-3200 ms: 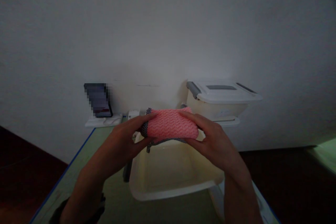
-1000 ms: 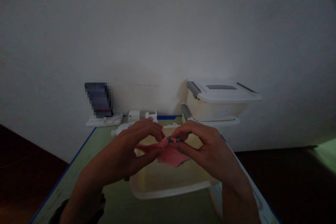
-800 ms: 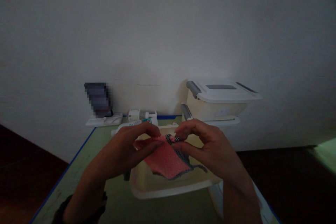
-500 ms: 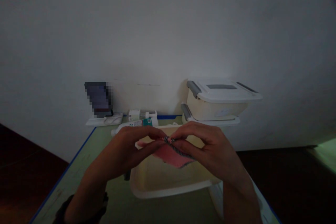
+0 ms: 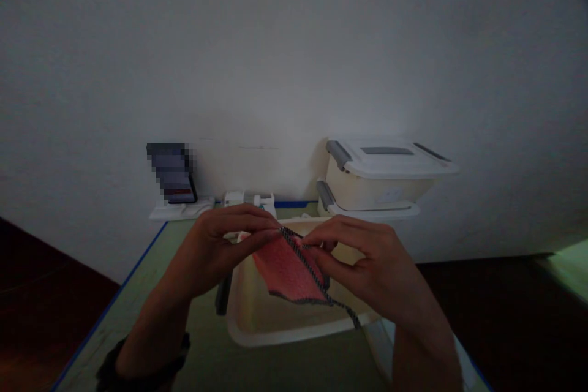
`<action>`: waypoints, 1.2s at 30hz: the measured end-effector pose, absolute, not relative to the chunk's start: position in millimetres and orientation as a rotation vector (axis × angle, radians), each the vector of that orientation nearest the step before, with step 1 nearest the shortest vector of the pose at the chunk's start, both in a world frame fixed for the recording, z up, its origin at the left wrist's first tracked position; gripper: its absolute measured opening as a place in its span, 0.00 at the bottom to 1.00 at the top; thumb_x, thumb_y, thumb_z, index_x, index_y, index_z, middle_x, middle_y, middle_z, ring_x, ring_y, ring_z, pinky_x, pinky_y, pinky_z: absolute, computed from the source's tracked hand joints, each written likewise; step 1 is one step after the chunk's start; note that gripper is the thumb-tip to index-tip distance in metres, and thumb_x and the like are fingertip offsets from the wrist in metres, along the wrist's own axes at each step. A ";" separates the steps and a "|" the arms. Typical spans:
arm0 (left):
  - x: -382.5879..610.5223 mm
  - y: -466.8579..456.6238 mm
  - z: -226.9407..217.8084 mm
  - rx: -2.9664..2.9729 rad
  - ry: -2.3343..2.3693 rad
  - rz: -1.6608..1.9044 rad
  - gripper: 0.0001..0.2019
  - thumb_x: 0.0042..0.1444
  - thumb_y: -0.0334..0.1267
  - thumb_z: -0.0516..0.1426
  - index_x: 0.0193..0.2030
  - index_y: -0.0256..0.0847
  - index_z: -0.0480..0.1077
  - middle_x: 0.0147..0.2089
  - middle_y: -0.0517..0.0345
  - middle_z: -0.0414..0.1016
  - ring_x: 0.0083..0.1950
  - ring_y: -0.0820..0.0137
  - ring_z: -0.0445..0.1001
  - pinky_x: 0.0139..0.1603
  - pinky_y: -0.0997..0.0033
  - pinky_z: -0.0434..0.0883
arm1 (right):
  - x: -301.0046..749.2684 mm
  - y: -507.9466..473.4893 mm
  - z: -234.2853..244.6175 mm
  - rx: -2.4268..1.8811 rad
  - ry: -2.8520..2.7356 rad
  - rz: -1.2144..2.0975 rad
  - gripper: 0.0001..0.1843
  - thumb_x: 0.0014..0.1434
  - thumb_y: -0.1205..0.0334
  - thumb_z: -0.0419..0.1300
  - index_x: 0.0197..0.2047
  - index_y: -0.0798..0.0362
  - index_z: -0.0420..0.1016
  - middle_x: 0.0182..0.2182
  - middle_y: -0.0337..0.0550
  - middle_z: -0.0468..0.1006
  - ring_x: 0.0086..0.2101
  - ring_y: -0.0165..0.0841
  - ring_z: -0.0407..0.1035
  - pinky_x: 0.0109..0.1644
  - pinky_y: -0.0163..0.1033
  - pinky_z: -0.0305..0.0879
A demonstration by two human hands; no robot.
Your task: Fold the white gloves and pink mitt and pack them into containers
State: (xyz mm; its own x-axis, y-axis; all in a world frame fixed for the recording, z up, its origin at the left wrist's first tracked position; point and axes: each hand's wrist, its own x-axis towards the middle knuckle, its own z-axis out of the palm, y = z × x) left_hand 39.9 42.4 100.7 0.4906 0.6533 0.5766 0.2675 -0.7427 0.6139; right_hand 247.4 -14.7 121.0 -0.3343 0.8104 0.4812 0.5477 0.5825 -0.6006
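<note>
A pink cloth (image 5: pixel 291 272) with black-and-white checked trim hangs between my hands, above a cream plastic basin (image 5: pixel 275 338). My left hand (image 5: pixel 218 251) pinches its upper corner at the trim, thumb against fingers. On the other side, my right hand (image 5: pixel 365 263) pinches the trimmed edge a little lower. One trim strip runs diagonally down across the cloth, and its loose end dangles over the basin's front right rim. The cloth's back side and part of its right edge are hidden.
Two lidded storage boxes with grey handles (image 5: pixel 390 162) stand stacked at the back right. A blurred-out screen (image 5: pixel 172 174) on a white stand is at the back left. A pump bottle (image 5: pixel 235 198) lies near the wall, and a dark object (image 5: pixel 223 294) sits left of the basin.
The cloth has opened out, showing more pink and a dangling trim end. My left hand has moved slightly up and left, widening the gap between my hands.
</note>
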 end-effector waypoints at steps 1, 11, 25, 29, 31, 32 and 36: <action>39.9 42.6 100.3 2.284 0.760 1.160 0.06 0.52 0.32 0.59 0.35 0.44 0.77 0.35 0.61 0.78 0.36 0.76 0.75 0.37 0.82 0.71 | 247.3 -14.7 120.9 -1.075 -2.030 0.430 0.05 0.53 0.70 0.60 0.35 0.55 0.76 0.28 0.36 0.76 0.29 0.23 0.68 0.36 0.28 0.63; 45.3 37.6 101.7 2.257 0.719 1.076 0.05 0.52 0.32 0.59 0.35 0.41 0.76 0.35 0.60 0.79 0.37 0.75 0.76 0.39 0.82 0.70 | 242.6 -12.1 118.1 -1.076 -1.945 0.518 0.07 0.53 0.69 0.59 0.36 0.52 0.75 0.27 0.33 0.74 0.27 0.22 0.66 0.31 0.27 0.62; 47.9 34.3 104.7 2.256 0.723 1.119 0.05 0.51 0.32 0.60 0.34 0.42 0.76 0.33 0.60 0.77 0.35 0.77 0.74 0.35 0.83 0.69 | 239.8 -12.5 114.8 -1.161 -1.907 0.435 0.04 0.51 0.68 0.62 0.31 0.50 0.74 0.24 0.31 0.75 0.26 0.23 0.67 0.29 0.29 0.61; 47.9 33.5 104.7 2.230 0.711 1.148 0.04 0.52 0.32 0.59 0.35 0.41 0.76 0.33 0.60 0.78 0.35 0.76 0.74 0.36 0.83 0.69 | 237.0 -13.0 114.8 -1.126 -1.855 0.391 0.04 0.50 0.68 0.62 0.32 0.51 0.74 0.29 0.34 0.73 0.28 0.25 0.66 0.30 0.31 0.61; 48.2 32.3 105.2 2.212 0.731 1.145 0.04 0.52 0.33 0.59 0.34 0.41 0.76 0.33 0.59 0.78 0.34 0.76 0.74 0.34 0.83 0.70 | 236.3 -11.9 114.6 -1.108 -1.842 0.366 0.04 0.49 0.68 0.63 0.31 0.51 0.74 0.32 0.37 0.72 0.32 0.26 0.66 0.32 0.32 0.62; 48.5 31.4 105.5 2.202 0.744 1.139 0.04 0.52 0.33 0.59 0.34 0.41 0.76 0.32 0.59 0.78 0.33 0.76 0.74 0.32 0.83 0.70 | 236.1 -11.3 114.4 -1.103 -1.837 0.368 0.04 0.49 0.68 0.63 0.30 0.51 0.74 0.34 0.38 0.71 0.33 0.27 0.66 0.32 0.32 0.62; 50.4 27.7 106.9 2.122 0.802 1.105 0.03 0.52 0.34 0.59 0.31 0.40 0.75 0.28 0.61 0.77 0.29 0.76 0.73 0.26 0.84 0.70 | 235.5 -9.5 113.3 -1.097 -1.825 0.455 0.03 0.49 0.69 0.63 0.28 0.52 0.73 0.32 0.37 0.73 0.31 0.27 0.67 0.32 0.33 0.62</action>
